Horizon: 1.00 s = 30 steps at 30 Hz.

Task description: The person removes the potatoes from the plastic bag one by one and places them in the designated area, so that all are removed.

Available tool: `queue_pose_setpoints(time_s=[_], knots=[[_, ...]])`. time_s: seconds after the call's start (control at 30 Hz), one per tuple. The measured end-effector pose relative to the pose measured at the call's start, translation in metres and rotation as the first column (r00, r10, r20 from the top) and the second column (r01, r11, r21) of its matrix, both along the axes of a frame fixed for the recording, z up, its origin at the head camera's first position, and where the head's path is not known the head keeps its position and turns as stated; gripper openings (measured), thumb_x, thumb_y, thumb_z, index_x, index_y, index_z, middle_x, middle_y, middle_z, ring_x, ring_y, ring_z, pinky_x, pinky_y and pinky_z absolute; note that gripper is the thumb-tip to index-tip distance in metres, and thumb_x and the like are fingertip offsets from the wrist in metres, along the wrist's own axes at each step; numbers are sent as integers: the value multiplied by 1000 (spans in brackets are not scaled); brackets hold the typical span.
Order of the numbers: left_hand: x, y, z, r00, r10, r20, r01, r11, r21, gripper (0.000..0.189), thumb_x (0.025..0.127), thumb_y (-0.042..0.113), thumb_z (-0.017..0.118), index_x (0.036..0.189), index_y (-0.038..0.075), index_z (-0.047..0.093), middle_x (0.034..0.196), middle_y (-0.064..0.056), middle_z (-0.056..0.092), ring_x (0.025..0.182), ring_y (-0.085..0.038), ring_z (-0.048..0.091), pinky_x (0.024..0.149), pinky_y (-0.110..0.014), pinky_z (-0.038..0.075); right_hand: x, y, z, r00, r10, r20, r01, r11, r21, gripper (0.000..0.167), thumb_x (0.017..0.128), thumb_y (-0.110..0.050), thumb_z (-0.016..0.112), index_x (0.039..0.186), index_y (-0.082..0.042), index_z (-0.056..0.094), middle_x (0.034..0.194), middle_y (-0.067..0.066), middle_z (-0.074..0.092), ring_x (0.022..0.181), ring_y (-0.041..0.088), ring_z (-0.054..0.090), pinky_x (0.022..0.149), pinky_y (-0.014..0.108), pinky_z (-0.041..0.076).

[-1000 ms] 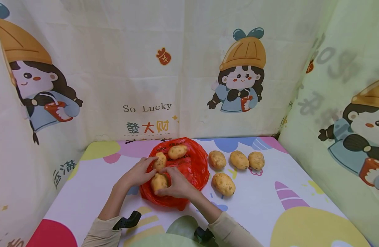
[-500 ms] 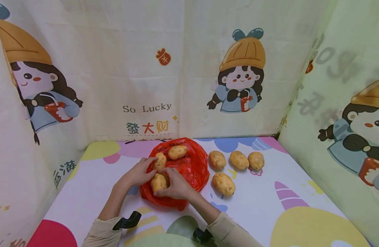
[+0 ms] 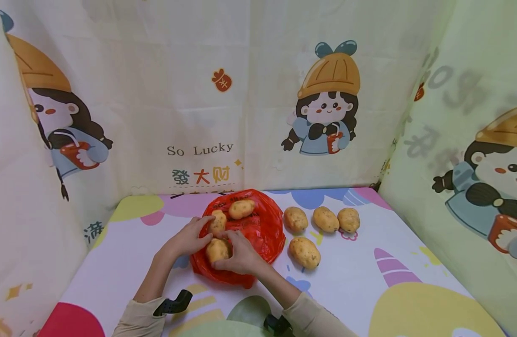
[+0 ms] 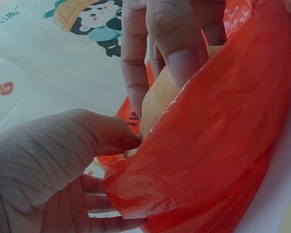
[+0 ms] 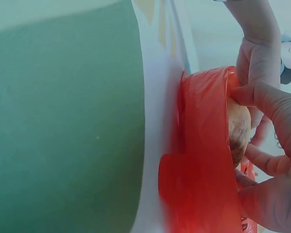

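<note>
- The table [image 3: 342, 276] is bearing the bag [image 3: 264, 234], with four loose potatoes [image 3: 304, 252] lying to the bag's right.
- The bag is spreading round three potatoes, its rim standing around them.
- The right hand [image 3: 240, 255] is grasping the near potato [image 3: 217, 252], fingers and thumb curving round it from the right.
- The left hand [image 3: 191, 237] is reaching over the left rim, thumb pointing at the near potato; I cannot tell whether it is pinching the rim.
- The near potato is lying left of the right palm, inside the left near rim; its long axis is hiding.
- The middle potato [image 3: 217, 223] is lying just beyond, lengthwise near to far.
</note>
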<state>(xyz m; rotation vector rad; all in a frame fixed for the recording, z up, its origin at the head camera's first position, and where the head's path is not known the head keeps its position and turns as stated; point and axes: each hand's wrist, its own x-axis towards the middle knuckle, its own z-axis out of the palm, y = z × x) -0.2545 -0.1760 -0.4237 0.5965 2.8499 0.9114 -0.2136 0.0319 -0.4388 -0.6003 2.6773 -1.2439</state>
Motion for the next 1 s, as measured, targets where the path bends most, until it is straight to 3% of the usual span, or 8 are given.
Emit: queue_pose_setpoints(time_s=[0.27, 0.8, 1.0], knots=[[0, 0, 0, 1000, -1, 1, 1, 1000, 3, 57, 96, 17, 64, 149, 4, 46, 136, -29, 50, 122, -43, 55, 101, -63, 49, 4, 6, 3, 999, -32, -1, 32, 999, -23, 64, 80, -34, 85, 135, -19, 56, 127, 1, 55, 110, 17, 53, 89, 38, 54], [1, 1, 1, 1000, 12, 20, -12, 1000, 13, 59, 96, 17, 65, 150, 4, 45, 139, -29, 49, 125, -43, 54, 101, -62, 49, 17, 25, 10, 996, -76, -39, 71, 991, -112, 64, 80, -35, 84, 135, -20, 55, 129, 1, 55, 112, 20, 55, 91, 41, 54], [1, 1, 0, 1000, 20, 24, -21, 1000, 17, 59, 96, 17, 65, 150, 4, 45, 138, -28, 49, 125, -43, 54, 101, -62, 49, 25, 37, 12, 996, -83, -31, 75, 978, -194, 64, 82, -34, 83, 137, -20, 54, 133, 1, 53, 114, 21, 55, 93, 43, 55]])
